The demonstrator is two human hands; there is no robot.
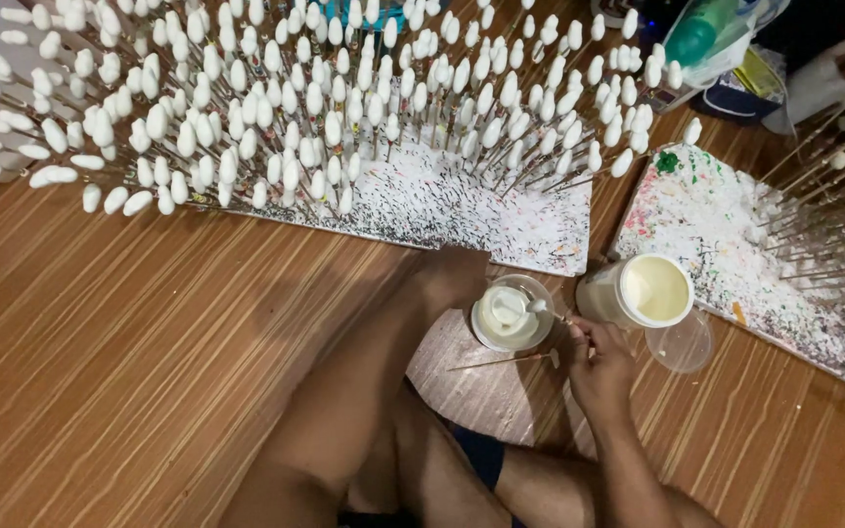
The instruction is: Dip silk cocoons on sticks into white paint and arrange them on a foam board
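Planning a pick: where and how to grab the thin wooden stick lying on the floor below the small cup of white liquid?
Grip the thin wooden stick near its bare left part, coming from above with a fingertip pinch across its width. It lies flat and almost level on the striped wooden floor, so only a top pinch fits. Its right end sits by the right hand, near the small cup of white liquid, crowding that side.

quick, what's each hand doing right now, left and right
Left hand: not in view.
Right hand: closed on a thin stick, its white-coated tip over the small cup of white liquid.
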